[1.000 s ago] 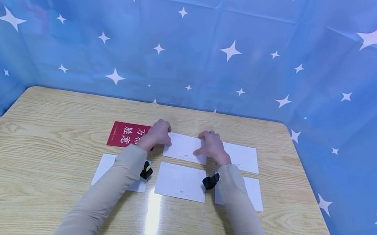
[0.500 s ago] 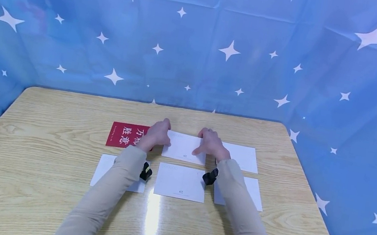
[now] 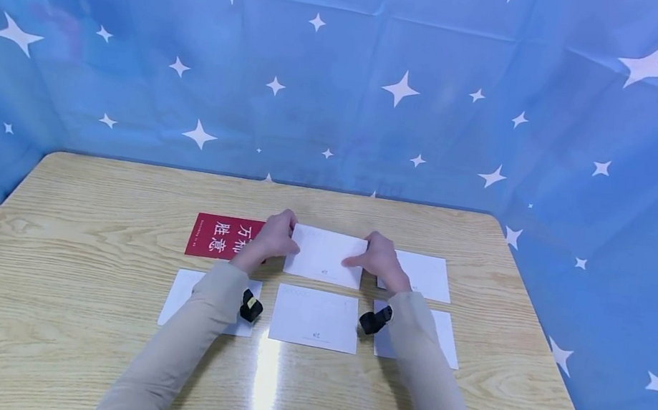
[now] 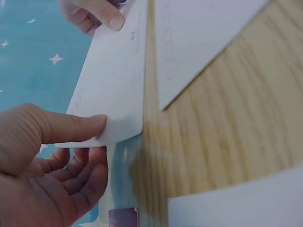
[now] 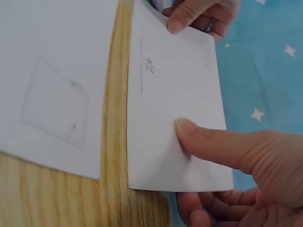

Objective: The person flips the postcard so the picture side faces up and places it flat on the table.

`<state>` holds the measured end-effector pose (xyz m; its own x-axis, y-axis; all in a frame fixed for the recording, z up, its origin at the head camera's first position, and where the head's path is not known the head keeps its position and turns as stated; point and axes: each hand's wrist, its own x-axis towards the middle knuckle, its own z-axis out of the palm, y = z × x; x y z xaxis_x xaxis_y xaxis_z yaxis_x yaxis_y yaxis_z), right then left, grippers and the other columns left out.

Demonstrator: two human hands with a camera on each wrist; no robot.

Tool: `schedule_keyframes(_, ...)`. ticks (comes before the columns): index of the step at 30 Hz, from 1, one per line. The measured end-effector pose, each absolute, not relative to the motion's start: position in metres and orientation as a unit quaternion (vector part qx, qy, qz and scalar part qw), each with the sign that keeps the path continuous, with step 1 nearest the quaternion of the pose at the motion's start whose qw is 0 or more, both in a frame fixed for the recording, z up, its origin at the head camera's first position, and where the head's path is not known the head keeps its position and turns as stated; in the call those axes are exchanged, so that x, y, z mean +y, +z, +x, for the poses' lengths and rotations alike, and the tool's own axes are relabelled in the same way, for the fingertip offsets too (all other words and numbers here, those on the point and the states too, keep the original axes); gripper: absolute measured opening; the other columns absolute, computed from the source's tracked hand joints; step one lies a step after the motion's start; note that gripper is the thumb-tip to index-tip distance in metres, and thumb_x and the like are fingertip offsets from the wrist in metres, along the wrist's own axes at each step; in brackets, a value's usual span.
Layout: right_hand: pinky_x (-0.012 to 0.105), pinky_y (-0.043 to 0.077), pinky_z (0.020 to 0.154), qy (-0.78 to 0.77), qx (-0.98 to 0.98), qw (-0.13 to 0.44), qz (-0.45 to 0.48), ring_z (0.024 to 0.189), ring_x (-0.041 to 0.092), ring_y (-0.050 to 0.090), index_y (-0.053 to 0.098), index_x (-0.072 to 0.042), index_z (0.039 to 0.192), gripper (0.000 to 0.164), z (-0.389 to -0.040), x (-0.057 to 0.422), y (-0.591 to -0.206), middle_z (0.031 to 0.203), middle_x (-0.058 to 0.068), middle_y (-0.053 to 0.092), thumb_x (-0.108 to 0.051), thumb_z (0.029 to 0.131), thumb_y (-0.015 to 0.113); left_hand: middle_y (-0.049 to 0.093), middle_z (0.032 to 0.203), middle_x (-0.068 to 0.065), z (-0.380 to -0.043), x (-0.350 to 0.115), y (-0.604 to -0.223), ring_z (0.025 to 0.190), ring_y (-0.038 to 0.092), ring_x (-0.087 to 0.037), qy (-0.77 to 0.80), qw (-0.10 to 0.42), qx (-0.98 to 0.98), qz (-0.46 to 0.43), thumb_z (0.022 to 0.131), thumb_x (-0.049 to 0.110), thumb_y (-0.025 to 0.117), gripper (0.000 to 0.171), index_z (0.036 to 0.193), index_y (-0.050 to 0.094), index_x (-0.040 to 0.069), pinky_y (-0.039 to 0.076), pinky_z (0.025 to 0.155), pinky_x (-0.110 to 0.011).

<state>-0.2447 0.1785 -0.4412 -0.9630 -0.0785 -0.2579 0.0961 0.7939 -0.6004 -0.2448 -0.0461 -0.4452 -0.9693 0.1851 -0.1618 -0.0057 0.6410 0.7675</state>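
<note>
A white postcard (image 3: 325, 257) in the middle of the back row has faint print and its far edge tipped up off the table. My left hand (image 3: 280, 234) pinches its left end, thumb on top and fingers curled beneath, as the left wrist view shows. At the other end my right hand (image 3: 382, 257) grips it the same way; in the right wrist view that thumb (image 5: 208, 142) lies flat on the white face. To the left, partly behind my left hand, is a red card (image 3: 219, 237) with white characters.
Another white card (image 3: 422, 276) lies right of my right hand. The front row holds three white cards, the middle one (image 3: 316, 319) fully visible, the left (image 3: 180, 292) and right (image 3: 444, 337) partly under my forearms. A blue starry curtain (image 3: 348, 92) hangs behind the wooden table (image 3: 57, 305).
My right hand has shifted right to the postcard's right end and now grips it. The postcard's far edge has risen between both hands. The other cards lie as before.
</note>
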Motion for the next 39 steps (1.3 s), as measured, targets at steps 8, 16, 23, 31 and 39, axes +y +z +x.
schedule_keyframes(8, 0.029, 0.034, 0.057, -0.437, 0.892, 0.11, -0.029, 0.063, 0.019, 0.038, 0.042, -0.001, 0.087, 0.025, -0.235, 0.191, -0.438, 0.076, 0.007, 0.042, -0.004, 0.083, 0.066, 0.044, 0.089, -0.009, -0.243, -0.055, -0.443, 0.079, 0.043, -0.021, 0.508, 0.103, 0.853, 0.059, 0.081, -0.003, 0.065, 0.034, 0.106, 0.043, 0.003, 0.039, 0.063, -0.026)
schedule_keyframes(16, 0.027, 0.038, 0.061, -0.484, 0.871, 0.059, -0.065, 0.072, 0.02, 0.043, 0.044, 0.001, 0.088, 0.018, -0.23, 0.195, -0.435, 0.078, 0.007, 0.046, 0.006, 0.083, 0.06, 0.047, 0.089, -0.01, -0.241, -0.061, -0.44, 0.083, 0.044, -0.021, 0.566, 0.076, 0.818, 0.072, 0.082, -0.008, 0.061, 0.026, 0.101, 0.046, 0.001, 0.041, 0.072, -0.027)
schedule_keyframes(23, 0.028, 0.041, 0.066, -0.495, 0.865, 0.015, -0.084, 0.076, 0.021, 0.05, 0.047, 0.002, 0.086, 0.016, -0.228, 0.196, -0.432, 0.08, 0.009, 0.051, 0.009, 0.081, 0.06, 0.051, 0.091, -0.011, -0.238, -0.063, -0.438, 0.086, 0.048, -0.022, 0.568, 0.07, 0.817, 0.068, 0.084, -0.004, 0.063, 0.022, 0.099, 0.049, 0.001, 0.044, 0.074, -0.027)
schedule_keyframes(31, 0.028, 0.042, 0.067, -0.49, 0.867, 0.002, -0.092, 0.08, 0.025, 0.053, 0.047, 0.002, 0.086, 0.015, -0.228, 0.197, -0.431, 0.083, 0.013, 0.054, 0.007, 0.083, 0.061, 0.054, 0.093, -0.01, -0.24, -0.063, -0.438, 0.088, 0.05, -0.023, 0.564, 0.066, 0.821, 0.064, 0.085, -0.001, 0.063, 0.018, 0.097, 0.051, 0.003, 0.046, 0.075, -0.027)
schedule_keyframes(39, 0.027, 0.043, 0.066, -0.492, 0.867, -0.018, -0.082, 0.08, 0.023, 0.054, 0.05, 0.002, 0.084, 0.013, -0.23, 0.198, -0.432, 0.082, 0.011, 0.056, 0.003, 0.084, 0.063, 0.058, 0.093, -0.01, -0.241, -0.065, -0.441, 0.09, 0.054, -0.023, 0.58, 0.05, 0.811, 0.058, 0.085, 0.002, 0.065, 0.012, 0.092, 0.055, 0.004, 0.048, 0.076, -0.029)
